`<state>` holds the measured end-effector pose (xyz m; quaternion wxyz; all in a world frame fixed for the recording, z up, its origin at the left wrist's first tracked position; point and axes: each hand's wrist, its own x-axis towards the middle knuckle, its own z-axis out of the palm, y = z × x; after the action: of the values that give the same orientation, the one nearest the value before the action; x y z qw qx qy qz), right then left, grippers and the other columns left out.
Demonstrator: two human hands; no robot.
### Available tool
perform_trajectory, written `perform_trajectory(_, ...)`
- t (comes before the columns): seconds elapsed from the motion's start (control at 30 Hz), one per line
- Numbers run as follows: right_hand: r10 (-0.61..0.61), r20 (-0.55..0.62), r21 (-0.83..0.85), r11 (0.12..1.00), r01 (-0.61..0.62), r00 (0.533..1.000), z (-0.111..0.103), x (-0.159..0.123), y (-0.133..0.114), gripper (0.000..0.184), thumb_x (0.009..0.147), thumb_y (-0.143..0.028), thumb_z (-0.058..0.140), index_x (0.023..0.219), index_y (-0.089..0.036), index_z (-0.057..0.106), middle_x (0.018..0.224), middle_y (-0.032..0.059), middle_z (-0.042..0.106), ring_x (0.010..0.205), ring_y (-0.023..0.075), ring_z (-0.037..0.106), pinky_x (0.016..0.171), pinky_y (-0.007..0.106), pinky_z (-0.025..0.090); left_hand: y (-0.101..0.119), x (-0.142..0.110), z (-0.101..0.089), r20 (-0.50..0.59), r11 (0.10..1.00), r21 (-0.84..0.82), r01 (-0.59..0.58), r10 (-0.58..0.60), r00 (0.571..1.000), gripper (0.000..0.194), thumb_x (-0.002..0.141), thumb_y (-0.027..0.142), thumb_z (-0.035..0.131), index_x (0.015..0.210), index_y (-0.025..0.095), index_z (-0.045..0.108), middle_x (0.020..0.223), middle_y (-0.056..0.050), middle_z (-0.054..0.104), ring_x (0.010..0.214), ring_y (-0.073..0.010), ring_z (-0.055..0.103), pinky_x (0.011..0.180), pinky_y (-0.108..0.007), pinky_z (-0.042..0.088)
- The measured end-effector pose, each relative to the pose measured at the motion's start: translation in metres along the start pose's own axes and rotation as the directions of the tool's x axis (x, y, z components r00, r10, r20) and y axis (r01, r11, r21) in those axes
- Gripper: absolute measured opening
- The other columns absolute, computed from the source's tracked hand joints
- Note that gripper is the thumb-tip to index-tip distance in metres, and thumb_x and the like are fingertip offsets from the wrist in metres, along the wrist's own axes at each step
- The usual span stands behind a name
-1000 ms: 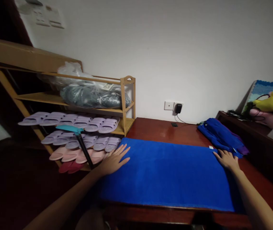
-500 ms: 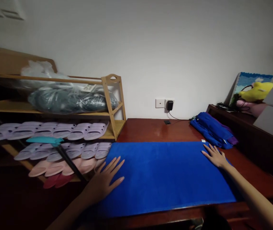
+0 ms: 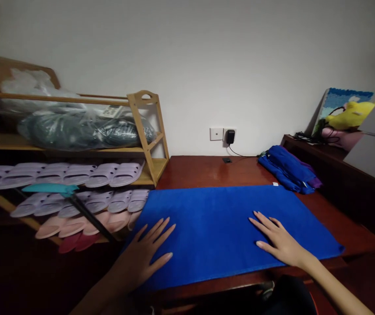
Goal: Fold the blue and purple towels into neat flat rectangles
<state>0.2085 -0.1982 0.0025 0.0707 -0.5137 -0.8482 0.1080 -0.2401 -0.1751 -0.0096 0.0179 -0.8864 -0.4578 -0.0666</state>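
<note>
A bright blue towel [image 3: 220, 223] lies spread flat on the dark red wooden table [image 3: 207, 173]. My left hand [image 3: 144, 256] rests open on the towel's near left corner, fingers spread and pointing away from me. My right hand [image 3: 277, 240] lies open and flat on the towel's right half, near the front edge. Neither hand holds anything.
A pile of folded blue and purple cloths [image 3: 288, 174] sits at the table's back right. A bamboo shoe rack [image 3: 144, 131] with several slippers [image 3: 102, 175] and a bagged bundle [image 3: 82, 129] stands left. A wall socket with charger [image 3: 229, 136] is behind. A raised dark shelf [image 3: 338, 170] holds a yellow toy.
My right hand slid from the towel's far right corner toward me and leftward onto the middle right. My left hand drew back to the near left corner. The view shifted right.
</note>
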Motion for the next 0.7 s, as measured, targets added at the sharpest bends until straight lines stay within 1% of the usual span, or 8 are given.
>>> perform_trajectory(0.1, 0.014, -0.008, 0.011, 1.000, -0.014, 1.000, -0.003, -0.001, -0.006, 0.061, 0.091, -0.056, 0.035, 0.146, -0.037, 0.016, 0.155, 0.0020, 0.008, 0.141, 0.0263, 0.012, 0.111, 0.053, 0.015, 0.002, 0.004, -0.006, 0.016, 1.000, -0.019, 0.006, -0.006, 1.000, 0.064, 0.088, 0.055, 0.043, 0.145, 0.037, 0.020, 0.150, -0.003, 0.027, 0.135, -0.0314, 0.031, 0.106, -0.054, 0.028)
perform_trajectory(0.2, -0.023, -0.015, 0.015, 1.000, 0.023, 1.000, -0.003, 0.003, -0.017, 0.061, 0.092, -0.055, 0.034, 0.146, -0.039, 0.013, 0.155, 0.0002, 0.006, 0.142, 0.0255, 0.010, 0.111, 0.053, 0.014, 0.010, 0.009, -0.012, -0.014, 1.000, -0.015, 0.000, 0.000, 1.000, 0.064, 0.089, 0.054, 0.042, 0.146, 0.035, 0.017, 0.151, -0.003, 0.024, 0.137, -0.0304, 0.028, 0.108, -0.054, 0.026)
perform_trajectory(0.33, -0.092, 0.043, 0.052, 0.995, 0.090, 0.995, 0.004, 0.005, -0.036, 0.064, 0.091, -0.057, 0.035, 0.147, -0.037, 0.011, 0.155, 0.0011, 0.006, 0.142, 0.0260, 0.008, 0.112, 0.053, 0.013, 0.022, 0.011, -0.009, -0.015, 0.999, -0.012, -0.031, 0.031, 0.999, 0.063, 0.091, 0.052, 0.039, 0.146, 0.036, 0.013, 0.151, -0.002, 0.025, 0.137, -0.0287, 0.028, 0.107, -0.053, 0.028)
perform_trajectory(0.4, -0.098, 0.069, 0.054, 0.994, 0.094, 0.993, 0.002, 0.002, -0.035, 0.064, 0.091, -0.057, 0.035, 0.147, -0.036, 0.011, 0.155, 0.0005, 0.006, 0.142, 0.0248, 0.008, 0.112, 0.051, 0.013, 0.022, 0.009, -0.007, 0.002, 0.999, -0.014, -0.041, 0.041, 0.999, 0.063, 0.092, 0.050, 0.039, 0.146, 0.036, 0.012, 0.151, -0.002, 0.026, 0.137, -0.0279, 0.028, 0.107, -0.052, 0.029)
perform_trajectory(0.47, -0.056, 0.045, 0.031, 0.998, 0.055, 0.997, -0.002, -0.004, -0.020, 0.061, 0.092, -0.055, 0.034, 0.147, -0.038, 0.012, 0.155, -0.0015, 0.007, 0.142, 0.0231, 0.009, 0.113, 0.049, 0.014, 0.016, 0.005, -0.006, -0.008, 1.000, -0.011, -0.020, 0.020, 1.000, 0.063, 0.092, 0.049, 0.038, 0.147, 0.035, 0.009, 0.152, -0.003, 0.024, 0.137, -0.0276, 0.027, 0.108, -0.052, 0.028)
perform_trajectory(0.53, 0.060, -0.048, -0.024, 0.998, -0.061, 0.997, -0.004, -0.012, 0.007, 0.060, 0.092, -0.056, 0.034, 0.146, -0.040, 0.014, 0.154, -0.0026, 0.009, 0.142, 0.0239, 0.010, 0.112, 0.050, 0.014, 0.009, 0.001, -0.005, -0.044, 1.000, -0.004, 0.029, -0.029, 0.999, 0.065, 0.092, 0.048, 0.039, 0.147, 0.034, 0.007, 0.152, -0.003, 0.023, 0.138, -0.0284, 0.026, 0.108, -0.053, 0.027)
perform_trajectory(0.63, 0.312, -0.181, -0.095, 0.938, -0.332, 0.933, 0.005, -0.028, 0.055, 0.065, 0.087, -0.064, 0.034, 0.146, -0.039, 0.019, 0.154, -0.0015, 0.009, 0.142, 0.0271, 0.008, 0.111, 0.054, 0.014, 0.001, -0.007, 0.001, -0.050, 0.996, -0.001, 0.085, -0.085, 0.995, 0.069, 0.090, 0.053, 0.041, 0.147, 0.034, 0.008, 0.151, -0.005, 0.025, 0.137, -0.0301, 0.028, 0.106, -0.055, 0.028)
perform_trajectory(0.7, 0.405, -0.179, -0.103, 0.899, -0.427, 0.897, 0.014, -0.036, 0.080, 0.069, 0.085, -0.068, 0.032, 0.146, -0.039, 0.020, 0.154, -0.0013, 0.010, 0.142, 0.0270, 0.008, 0.111, 0.053, 0.015, -0.002, -0.010, 0.006, -0.024, 0.995, -0.009, 0.094, -0.095, 0.995, 0.069, 0.088, 0.055, 0.042, 0.147, 0.035, 0.011, 0.150, -0.004, 0.026, 0.136, -0.0306, 0.028, 0.106, -0.055, 0.028)
